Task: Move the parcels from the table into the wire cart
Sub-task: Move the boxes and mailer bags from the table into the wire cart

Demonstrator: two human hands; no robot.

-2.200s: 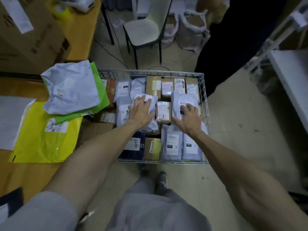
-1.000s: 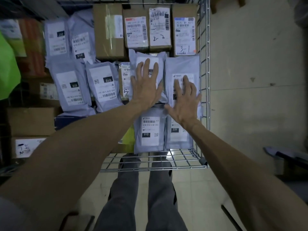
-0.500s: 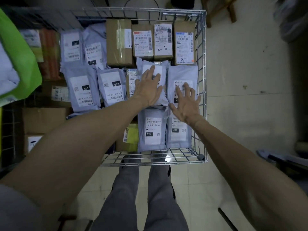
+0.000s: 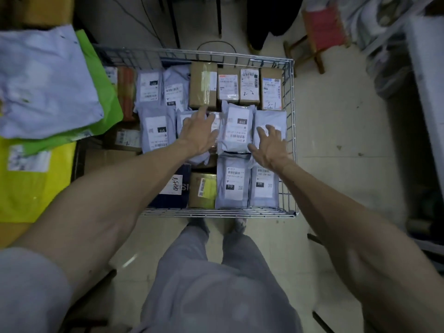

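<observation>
The wire cart (image 4: 292, 131) stands in front of me, packed with grey mailer bags and brown boxes. My left hand (image 4: 198, 134) hovers flat, fingers spread, over the bags left of a grey mailer bag (image 4: 236, 128) with a white "010" label. My right hand (image 4: 270, 145) is spread over the grey bag at the cart's right side. Neither hand grips anything. On the table at left lie a pale blue parcel (image 4: 45, 82), a green parcel (image 4: 103, 104) under it and a yellow parcel (image 4: 28, 181).
A row of brown boxes (image 4: 203, 88) lines the cart's far side. A red stool (image 4: 319, 34) stands beyond the cart at right, cables lie on the floor behind it, and a white shelf unit (image 4: 425, 75) runs along the right edge.
My head has lifted back, so the table parcels show again. My left hand has slid left off the labelled grey bag, which now lies uncovered between my hands.
</observation>
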